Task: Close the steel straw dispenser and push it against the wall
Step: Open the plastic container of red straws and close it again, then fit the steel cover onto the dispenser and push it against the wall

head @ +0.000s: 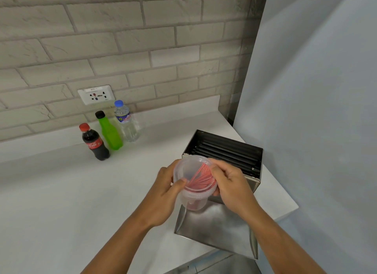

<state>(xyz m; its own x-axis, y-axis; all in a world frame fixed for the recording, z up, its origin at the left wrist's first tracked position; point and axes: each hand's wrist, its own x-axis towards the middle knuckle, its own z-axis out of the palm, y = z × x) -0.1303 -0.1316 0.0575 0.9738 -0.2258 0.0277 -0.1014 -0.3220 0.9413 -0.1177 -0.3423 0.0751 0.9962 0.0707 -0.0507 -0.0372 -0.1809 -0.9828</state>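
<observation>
The steel straw dispenser (225, 151) stands open on the white counter at the right, near the grey side wall, with several black straws lying inside. Its steel lid (216, 229) lies flat on the counter in front of it, reaching the counter's front edge. Above the lid I hold a clear plastic container (193, 194) with red straws in it. My left hand (165, 194) grips its left side and a clear lid tilted at the rim. My right hand (230, 184) grips the right side of the rim.
A cola bottle (94, 142), a green bottle (109, 131) and a clear water bottle (126, 122) stand together by the brick back wall, under a power socket (95, 94). The grey side wall (316, 110) rises right of the dispenser. The counter's front edge runs under my arms.
</observation>
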